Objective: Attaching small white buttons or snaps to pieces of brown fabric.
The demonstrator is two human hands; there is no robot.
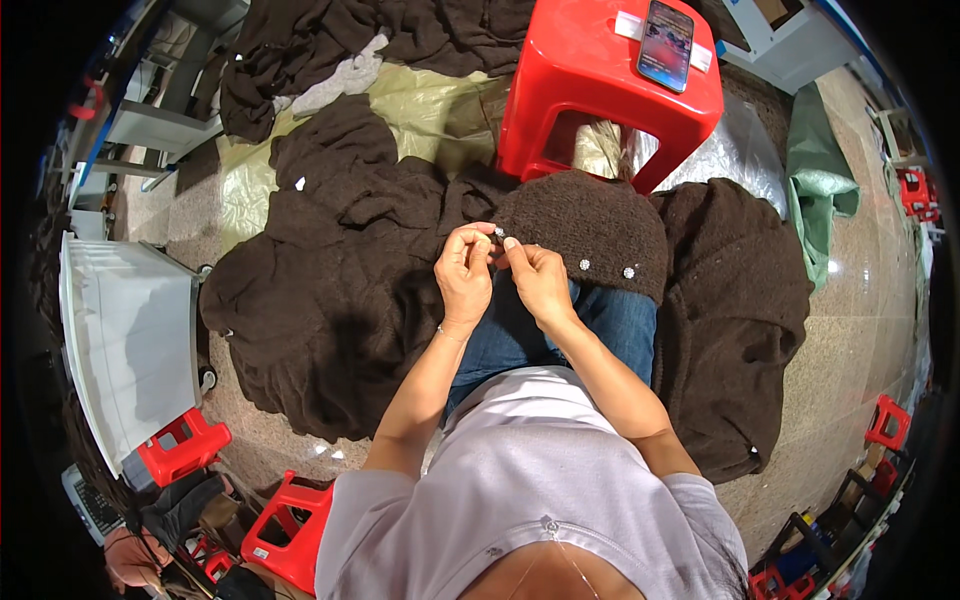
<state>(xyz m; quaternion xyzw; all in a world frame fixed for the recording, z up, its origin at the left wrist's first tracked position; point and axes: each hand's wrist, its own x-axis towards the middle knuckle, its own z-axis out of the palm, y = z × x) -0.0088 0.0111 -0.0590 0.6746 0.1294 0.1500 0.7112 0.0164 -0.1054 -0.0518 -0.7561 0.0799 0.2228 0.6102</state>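
A dark brown knit garment (pixel 590 215) lies over my lap, with sparkly round buttons (pixel 585 265) along its near edge. Another shiny button (pixel 499 231) sits at the garment's left end, between my fingertips. My left hand (pixel 466 282) is closed in a pinch right beside that button; whatever is between its thumb and fingers is too small to make out. Close by on the right, my right hand (pixel 540 283) pinches the garment's edge, thumb on top. The fingers beneath the cloth are partly hidden.
A red plastic stool (pixel 590 75) stands ahead with a phone (pixel 667 45) on it. Piles of brown knitwear (pixel 310 290) flank me on the left, and more brown knitwear (pixel 740 330) lies right. A white wheeled bin (pixel 135 335) stands far left. Yellowish plastic sheeting (pixel 440 105) covers floor ahead.
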